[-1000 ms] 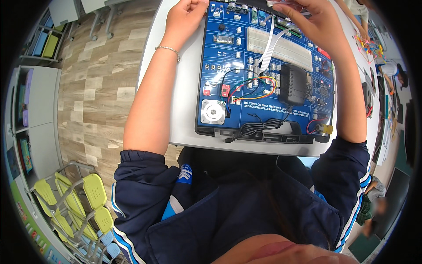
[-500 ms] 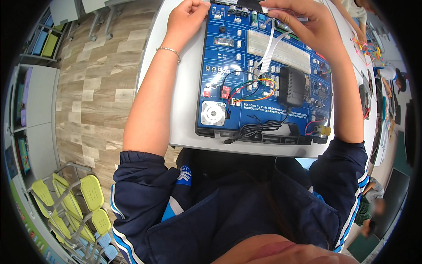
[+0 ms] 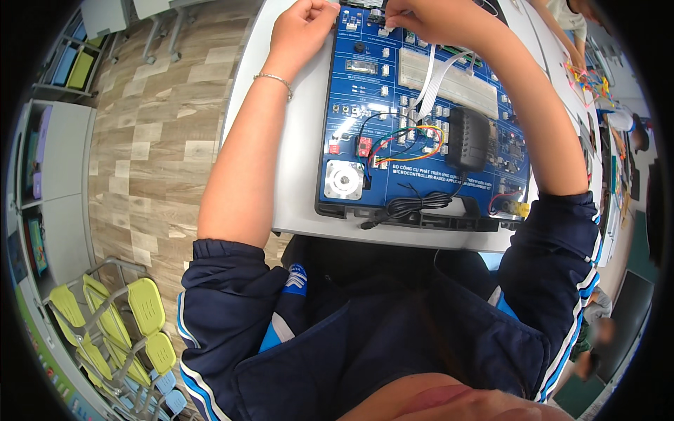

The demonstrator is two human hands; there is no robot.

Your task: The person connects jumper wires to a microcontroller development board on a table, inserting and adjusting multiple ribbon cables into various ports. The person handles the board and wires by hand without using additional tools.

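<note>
At far left, yellow-green chairs [image 3: 144, 305] are being seen beside a cabinet [image 3: 67, 168]. The left hand [image 3: 303, 29] is being kept loosely curled, its fingertips being placed at the upper left corner of a blue microcontroller development board [image 3: 383, 184]; whether the edge is being gripped cannot be told. The board is being supported by a white table [image 3: 295, 175]. A stepper motor [image 3: 344, 180] is being carried at its lower left. The right hand [image 3: 425, 19] is being held bent above a white socket [image 3: 385, 31], fingertips touching there; any plug being pinched cannot be confirmed. White ribbon cable [image 3: 427, 102] is being draped across the breadboard [image 3: 463, 84], beyond which a black power adapter [image 3: 468, 140] is being borne.
</note>
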